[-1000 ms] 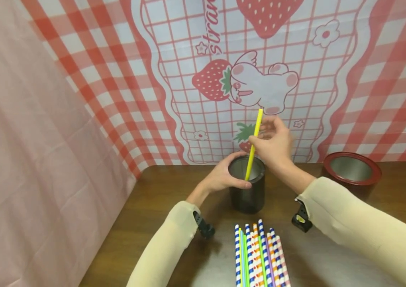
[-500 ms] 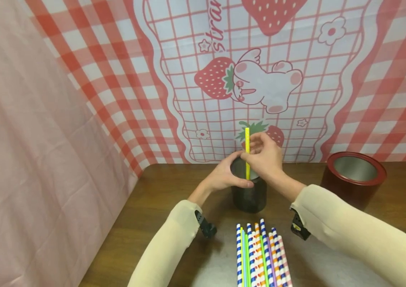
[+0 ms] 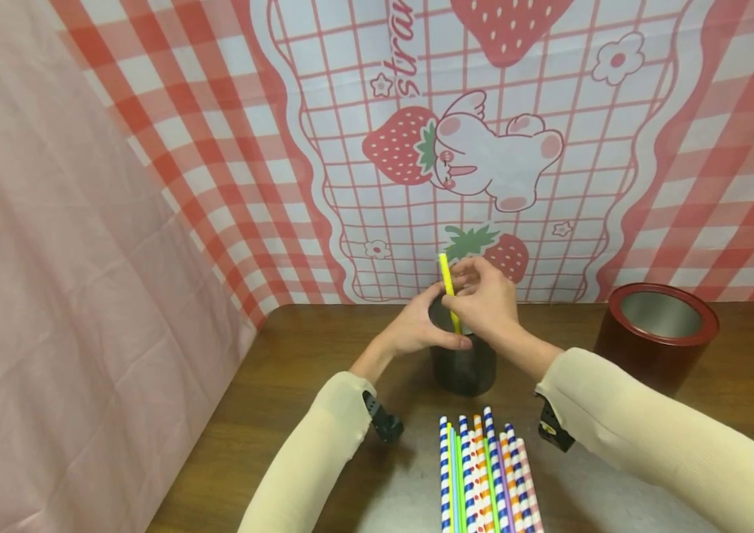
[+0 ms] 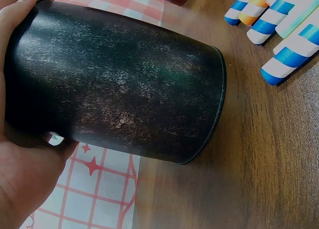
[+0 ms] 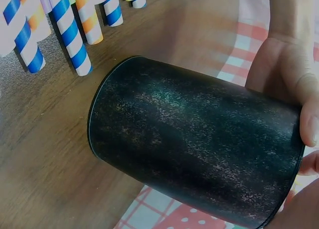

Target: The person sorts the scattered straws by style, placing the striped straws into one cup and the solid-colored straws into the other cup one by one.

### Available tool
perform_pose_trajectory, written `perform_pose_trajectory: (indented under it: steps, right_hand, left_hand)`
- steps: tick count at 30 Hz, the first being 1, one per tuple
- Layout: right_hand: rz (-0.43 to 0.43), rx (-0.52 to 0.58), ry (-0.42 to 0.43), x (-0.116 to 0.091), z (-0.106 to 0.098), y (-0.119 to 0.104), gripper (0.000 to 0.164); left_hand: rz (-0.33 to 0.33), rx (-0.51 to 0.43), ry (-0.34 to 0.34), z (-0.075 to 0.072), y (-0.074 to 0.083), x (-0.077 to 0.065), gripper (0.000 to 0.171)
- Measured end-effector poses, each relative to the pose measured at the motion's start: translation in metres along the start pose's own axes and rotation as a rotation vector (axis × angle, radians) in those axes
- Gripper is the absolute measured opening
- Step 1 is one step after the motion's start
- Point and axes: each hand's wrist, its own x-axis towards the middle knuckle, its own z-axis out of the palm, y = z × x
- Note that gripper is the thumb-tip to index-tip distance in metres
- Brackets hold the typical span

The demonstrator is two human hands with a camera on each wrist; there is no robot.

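A black cylindrical cup [image 3: 463, 371] stands upright on the table. Around its upper part curls my left hand [image 3: 406, 327], the thumb lying near the rim. My right hand [image 3: 488, 300] pinches a yellow straw [image 3: 447, 272] above the mouth of the cup. The straw's lower end is inside the cup, and its top leans slightly left. In the left wrist view the mottled dark wall of the cup [image 4: 124, 84] fills the middle. The right wrist view also shows the cup [image 5: 194, 144], while the straw is hidden there.
Several striped and plain straws [image 3: 483, 485] lie side by side in front of the cup on the brown wooden table [image 3: 243, 429]. To the right stands a dark red tin [image 3: 643, 352], its top open. A strawberry-patterned cloth [image 3: 523, 170] hangs behind the table.
My right hand has moved down and left with the yellow straw, which sits lower in the cup and has tipped from leaning right to leaning left. My left hand stays on the cup.
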Motion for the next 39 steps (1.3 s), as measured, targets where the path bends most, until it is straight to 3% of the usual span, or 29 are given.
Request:
perform_pose_trajectory:
  steps: [14,23,39]
  right_hand:
    - [0.028,0.048,-0.031,-0.004,-0.019,-0.01,0.039]
    - [0.129,0.248,-0.123,-0.015,-0.039,-0.023,0.041]
    - [0.258,0.373,-0.29,-0.059,-0.069,-0.023,0.047]
  left_hand:
    - [-0.043,0.056,0.034,0.002,0.002,-0.002,0.103]
    - [-0.015,0.008,0.026,0.002,0.001,0.0,0.095]
    - [0.003,0.037,0.011,0.0,-0.001,0.001,0.094]
